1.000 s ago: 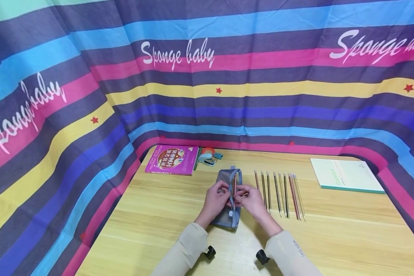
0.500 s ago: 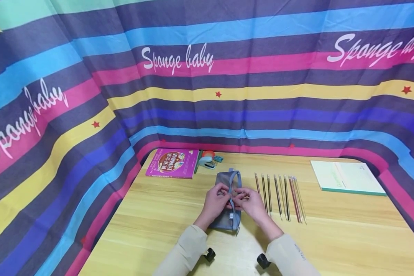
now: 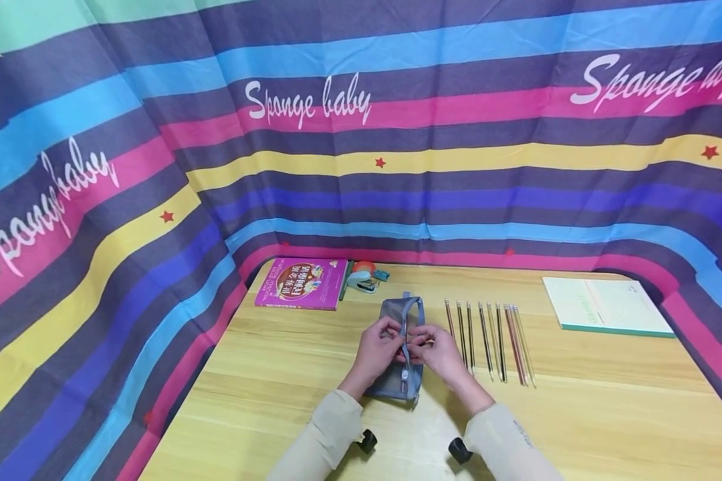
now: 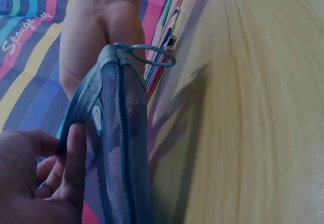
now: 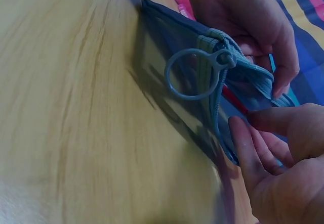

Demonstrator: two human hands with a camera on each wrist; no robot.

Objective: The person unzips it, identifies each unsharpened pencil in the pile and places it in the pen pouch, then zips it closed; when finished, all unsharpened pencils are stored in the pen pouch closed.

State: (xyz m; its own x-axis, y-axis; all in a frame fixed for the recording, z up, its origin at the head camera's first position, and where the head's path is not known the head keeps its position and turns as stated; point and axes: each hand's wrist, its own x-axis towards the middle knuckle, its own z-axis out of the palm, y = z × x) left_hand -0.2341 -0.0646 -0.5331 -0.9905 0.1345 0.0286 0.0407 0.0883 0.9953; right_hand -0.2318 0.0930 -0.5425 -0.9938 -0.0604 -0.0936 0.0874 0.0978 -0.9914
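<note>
A grey mesh pencil pouch (image 3: 397,314) with a blue zip lies in the middle of the wooden table (image 3: 577,414). My left hand (image 3: 393,337) pinches the left lip of its opening. My right hand (image 3: 418,344) pinches the right lip opposite. In the left wrist view my left hand's fingers (image 4: 76,153) curl on the pouch's edge (image 4: 119,133). Something red shows through the mesh. The zip's ring pull (image 5: 195,75) hangs at the pouch's near end, and my right hand's fingertips (image 5: 243,138) touch the zip edge. A row of several pencils (image 3: 490,341) lies just right of my right hand.
A pink book (image 3: 301,284) lies at the back left with a small blue stapler and tape (image 3: 364,277) beside it. A pale green notebook (image 3: 608,306) sits at the back right. Striped cloth (image 3: 361,167) walls the table on three sides.
The red pencil that stood in the pouch's mouth a second ago no longer sticks out. Both hands stay on the opening, its lips drawn closer together.
</note>
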